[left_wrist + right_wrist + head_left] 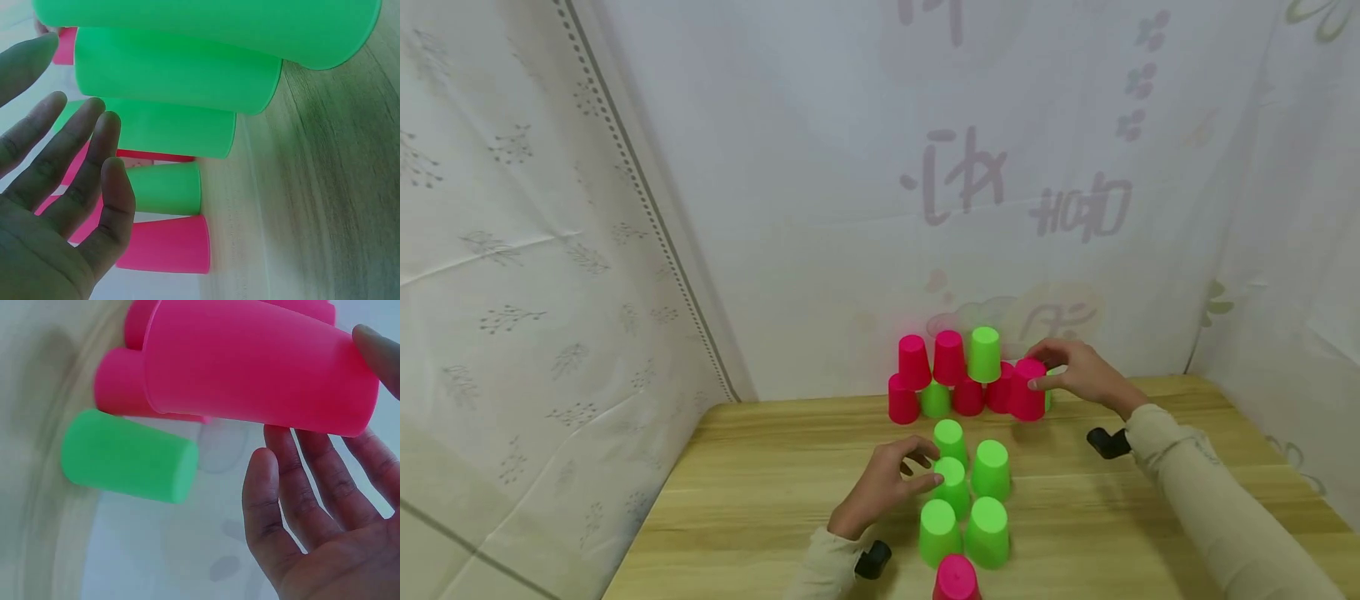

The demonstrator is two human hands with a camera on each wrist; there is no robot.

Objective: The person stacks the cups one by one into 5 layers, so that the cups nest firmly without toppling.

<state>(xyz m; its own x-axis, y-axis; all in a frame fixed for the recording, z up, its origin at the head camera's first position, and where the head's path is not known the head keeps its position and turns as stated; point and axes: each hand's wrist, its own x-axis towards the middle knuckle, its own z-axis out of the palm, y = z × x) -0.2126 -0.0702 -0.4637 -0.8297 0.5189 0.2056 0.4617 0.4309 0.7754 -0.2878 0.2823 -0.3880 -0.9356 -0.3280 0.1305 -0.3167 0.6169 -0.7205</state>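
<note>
My right hand (1081, 375) pinches an upside-down pink cup (1028, 398) near its narrow closed end, thumb on one side and fingers on the other. In the right wrist view this cup (256, 362) is held in front of the back row, beside a green cup (125, 456) at the row's end. My left hand (883, 483) is beside a green cup (953, 492) in the front group. Its fingers (75, 169) are loosely spread around nothing in the left wrist view, with green cups beyond the fingertips.
Along the back, two pink cups and one green cup (984, 357) sit on a lower row of pink and green cups (903, 402). Several upturned green cups (987, 533) stand nearer, with a pink cup (957, 577) at the front. A patterned curtain (820, 250) hangs behind the wooden table (760, 492).
</note>
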